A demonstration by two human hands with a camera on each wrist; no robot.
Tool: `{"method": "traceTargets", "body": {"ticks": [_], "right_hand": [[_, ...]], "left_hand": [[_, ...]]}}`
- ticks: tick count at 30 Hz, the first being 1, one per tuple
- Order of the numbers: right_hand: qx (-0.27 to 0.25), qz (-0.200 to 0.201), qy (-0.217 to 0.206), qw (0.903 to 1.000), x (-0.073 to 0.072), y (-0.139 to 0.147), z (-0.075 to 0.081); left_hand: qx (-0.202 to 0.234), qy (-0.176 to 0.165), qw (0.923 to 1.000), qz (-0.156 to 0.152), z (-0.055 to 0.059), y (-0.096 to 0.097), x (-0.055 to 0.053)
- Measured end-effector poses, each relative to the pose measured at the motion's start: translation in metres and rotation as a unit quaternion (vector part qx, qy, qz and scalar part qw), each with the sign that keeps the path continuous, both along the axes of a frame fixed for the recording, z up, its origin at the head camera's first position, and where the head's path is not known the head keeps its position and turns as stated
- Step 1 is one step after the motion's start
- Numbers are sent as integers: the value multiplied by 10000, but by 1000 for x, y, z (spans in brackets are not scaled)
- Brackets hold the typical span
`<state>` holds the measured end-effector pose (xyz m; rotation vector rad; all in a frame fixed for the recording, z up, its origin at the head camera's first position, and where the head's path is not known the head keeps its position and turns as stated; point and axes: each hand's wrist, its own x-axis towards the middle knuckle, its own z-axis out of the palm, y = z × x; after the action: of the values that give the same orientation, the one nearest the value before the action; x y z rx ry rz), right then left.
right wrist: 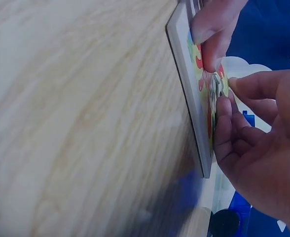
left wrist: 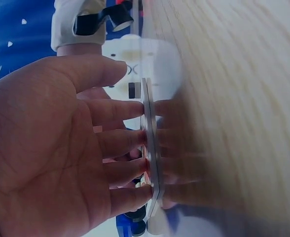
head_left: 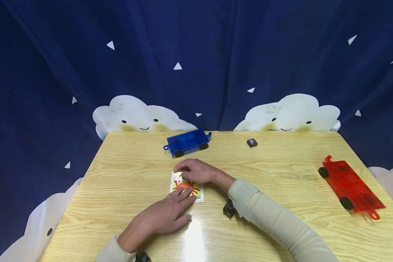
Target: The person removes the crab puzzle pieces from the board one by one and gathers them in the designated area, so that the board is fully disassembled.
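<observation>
A small jigsaw puzzle in a flat tray (head_left: 200, 199), with a red crab (head_left: 185, 186) on a yellow-green ground, lies on the wooden table. My left hand (head_left: 165, 214) comes in from the near side, and its extended fingertips press on the picture. In the left wrist view those fingers (left wrist: 120, 143) are straight and spread along the tray edge. Over the far part of the puzzle is my right hand (head_left: 198, 171). As the right wrist view shows, its thumb and fingers pinch a puzzle piece (right wrist: 217, 85) at the picture's surface. The hand hides part of that piece.
A blue toy wagon (head_left: 187, 142) on black wheels stands behind the puzzle. To its right lies a small dark tile (head_left: 252, 142) marked P. A red toy wagon (head_left: 352, 185) is at the table's right side. The dark blue curtain (head_left: 196, 54) hangs behind the table (head_left: 124, 163).
</observation>
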<state>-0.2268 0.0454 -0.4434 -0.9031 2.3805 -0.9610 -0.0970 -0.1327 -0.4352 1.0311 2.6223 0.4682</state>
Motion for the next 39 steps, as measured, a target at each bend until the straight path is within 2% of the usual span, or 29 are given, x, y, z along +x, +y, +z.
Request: {"method": "traceTargets", "body": {"ticks": [3,7,17,25,33,39], "right_hand": [[-239,-152,-139,9995,0,-1,-1],[-443,-268,-92,9986,-1,-2,-3],[-459,-354,155,9982,-1,-8,-6],[-419,-286,216,9985,0,-8,-6],[-384,-288,246,9985,-2,-9,-8],[-365,-414,80,9984,-3,-11,-7]], "left_hand": [[40,59,10000,-23,-1,0,0],[98,171,9998,-76,-3,0,1],[162,213,9996,-59,-4,0,2],[-35,-73,9992,393,-4,0,3],[-55,-99,9992,373,-4,0,1],[-48,-112,9992,394,-3,0,1]]}}
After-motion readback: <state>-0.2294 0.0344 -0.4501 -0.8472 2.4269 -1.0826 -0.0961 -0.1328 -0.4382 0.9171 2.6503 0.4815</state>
